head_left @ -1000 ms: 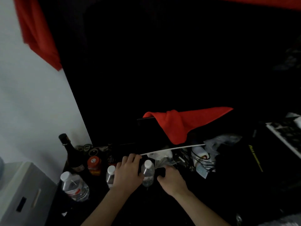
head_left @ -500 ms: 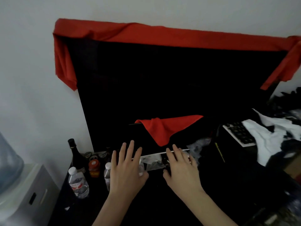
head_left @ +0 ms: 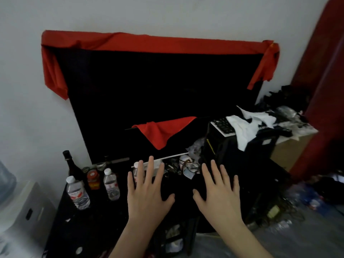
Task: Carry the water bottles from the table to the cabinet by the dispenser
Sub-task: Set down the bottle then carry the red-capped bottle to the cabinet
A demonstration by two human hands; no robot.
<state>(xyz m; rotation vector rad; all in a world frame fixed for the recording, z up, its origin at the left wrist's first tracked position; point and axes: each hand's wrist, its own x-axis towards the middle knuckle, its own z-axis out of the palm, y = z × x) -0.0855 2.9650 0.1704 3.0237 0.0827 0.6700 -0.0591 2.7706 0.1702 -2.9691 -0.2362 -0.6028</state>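
Observation:
Three clear water bottles with white caps stand on the black cabinet top (head_left: pixel 96 216). One bottle (head_left: pixel 78 193) is at the front left, a second (head_left: pixel 111 185) stands a little further back, and a third (head_left: pixel 136 173) is mostly hidden behind my left hand's fingers. My left hand (head_left: pixel 147 190) hovers flat with fingers spread and holds nothing. My right hand (head_left: pixel 217 190) is beside it, also spread and empty. The water dispenser (head_left: pixel 20 207) stands at the far left edge.
A dark glass bottle (head_left: pixel 71 165) and a red-labelled jar (head_left: pixel 93 178) stand behind the water bottles. A large black screen draped with red cloth (head_left: pixel 163 94) leans on the wall. Clutter, a keyboard (head_left: pixel 223 127) and white cloth pile up at the right.
Both hands let go of the third bottle, opened flat and drew back toward me. The camera view rose and pulled away, showing the whole screen and the floor at right.

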